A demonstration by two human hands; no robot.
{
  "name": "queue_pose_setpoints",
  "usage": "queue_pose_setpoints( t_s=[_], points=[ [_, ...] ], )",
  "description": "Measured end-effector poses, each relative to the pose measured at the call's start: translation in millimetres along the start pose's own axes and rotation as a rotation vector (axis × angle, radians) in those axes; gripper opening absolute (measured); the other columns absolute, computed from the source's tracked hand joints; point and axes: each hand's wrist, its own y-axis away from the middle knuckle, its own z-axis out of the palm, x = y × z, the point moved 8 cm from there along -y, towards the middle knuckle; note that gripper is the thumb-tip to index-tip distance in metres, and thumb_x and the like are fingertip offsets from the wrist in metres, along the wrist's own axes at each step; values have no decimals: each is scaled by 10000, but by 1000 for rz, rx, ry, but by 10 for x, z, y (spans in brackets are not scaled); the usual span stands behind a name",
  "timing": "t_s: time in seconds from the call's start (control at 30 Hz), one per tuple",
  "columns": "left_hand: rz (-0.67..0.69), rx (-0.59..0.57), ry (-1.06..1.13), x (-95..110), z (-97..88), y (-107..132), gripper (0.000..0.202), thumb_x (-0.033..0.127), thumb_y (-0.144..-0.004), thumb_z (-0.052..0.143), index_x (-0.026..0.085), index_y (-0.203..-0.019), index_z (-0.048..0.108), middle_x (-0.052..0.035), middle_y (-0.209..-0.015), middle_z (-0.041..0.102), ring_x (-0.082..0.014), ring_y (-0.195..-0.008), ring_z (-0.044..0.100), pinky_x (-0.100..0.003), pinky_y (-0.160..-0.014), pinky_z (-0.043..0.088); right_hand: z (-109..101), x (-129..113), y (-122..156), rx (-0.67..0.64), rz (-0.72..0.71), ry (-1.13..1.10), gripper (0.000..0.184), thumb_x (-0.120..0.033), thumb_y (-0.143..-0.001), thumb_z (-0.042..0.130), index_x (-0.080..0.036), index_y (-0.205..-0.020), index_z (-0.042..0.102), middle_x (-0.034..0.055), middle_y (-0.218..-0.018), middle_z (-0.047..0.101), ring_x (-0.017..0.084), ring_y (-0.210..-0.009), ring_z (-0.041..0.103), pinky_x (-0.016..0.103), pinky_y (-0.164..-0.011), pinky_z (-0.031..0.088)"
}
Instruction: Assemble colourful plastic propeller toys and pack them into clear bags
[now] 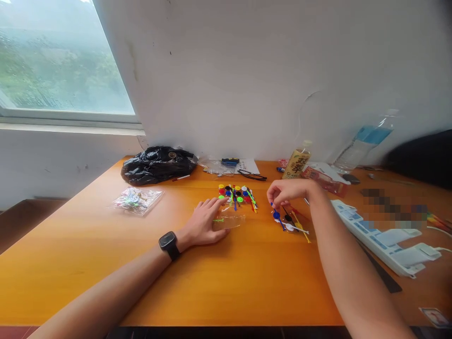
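Observation:
My left hand (205, 222), with a black watch on its wrist, lies flat on the orange table (106, 263), fingers stretched over a small clear plastic bag (231, 220) with a green piece in it. My right hand (286, 191) hovers with fingertips pinched on a thin blue stick (272, 205). Just below that hand lies a small group of loose sticks with round ends (291, 224) in blue, white, black and yellow. A row of several coloured round-headed sticks (237, 193) lies beyond my left fingertips.
A clear packet of coloured pieces (137, 199) lies at the left, a black plastic bag (157, 164) behind it. By the wall are glasses (252, 175), a drink bottle (297, 162) and a tilted water bottle (365, 141). A white power strip (384, 238) lies at the right.

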Motion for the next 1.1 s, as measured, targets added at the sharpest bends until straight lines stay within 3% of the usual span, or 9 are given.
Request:
queue_pose_setpoints(
  t_s=[0.1,0.23,0.4,0.47,0.57,0.73,0.83,0.97,1.1],
  points=[
    [-3,25,35,-4,-30,5,824,393,-812,734,278,-1562,413,-125,-1389,592,-354,-1215,573,-516,-1068,443,-111,-152,203,120,-84,-33,287,-404,-691,810,-159,-793,700,52,-758,749,131,-592,558,261,-578,424],
    [22,73,126,6,-87,10,860,334,-807,717,266,-1590,370,-132,-1449,550,-351,-1282,538,-516,-1087,449,-277,-428,487,405,-198,-98,351,-477,-715,842,-168,-817,712,69,-814,741,150,-647,574,265,-554,410],
    [27,178,294,-27,-183,27,787,326,-869,704,257,-1585,384,-142,-1493,518,-318,-1280,529,-483,-1101,455,-320,-946,696,684,-485,-247,376,-529,-727,869,-201,-849,733,42,-797,689,171,-700,579,290,-582,437],
    [-2,201,359,-64,-203,32,751,347,-895,709,247,-1575,406,-146,-1483,527,-303,-1244,547,-467,-1087,466,-270,-1149,711,742,-577,-277,351,-514,-739,868,-202,-826,733,30,-778,668,171,-709,579,293,-591,439],
    [-53,223,476,-119,-222,31,709,370,-911,724,240,-1550,445,-140,-1490,537,-301,-1263,552,-463,-1108,451,-86,-1438,633,694,-665,-237,307,-482,-763,858,-201,-826,751,35,-813,696,189,-786,625,314,-686,492],
    [-112,238,786,-157,-224,9,674,354,-918,733,248,-1530,471,-114,-1532,538,-318,-1396,502,-467,-1197,363,126,-1692,503,766,-733,-125,182,-393,-835,794,-214,-839,763,29,-859,681,159,-732,583,308,-655,463],
    [-150,174,1011,-168,-156,-30,661,297,-899,733,262,-1517,500,-101,-1508,568,-312,-1391,513,-435,-1169,382,186,-1747,435,837,-735,-25,135,-357,-849,775,-223,-840,790,38,-951,669,159,-779,578,305,-665,453],
    [-240,-37,1235,-158,-41,-69,562,258,-856,707,220,-1410,612,-118,-1302,676,-287,-1204,607,-398,-1024,450,191,-1741,371,865,-706,2,134,-351,-854,762,-226,-833,806,52,-1012,664,176,-841,607,310,-688,469],
    [-315,-291,1439,-46,-25,-28,554,343,-886,645,227,-1427,615,-140,-1243,680,-272,-1051,644,-412,-924,472,185,-1668,252,718,-693,-109,182,-397,-850,775,-220,-827,811,65,-1026,676,181,-822,628,318,-695,503]
  ],
)
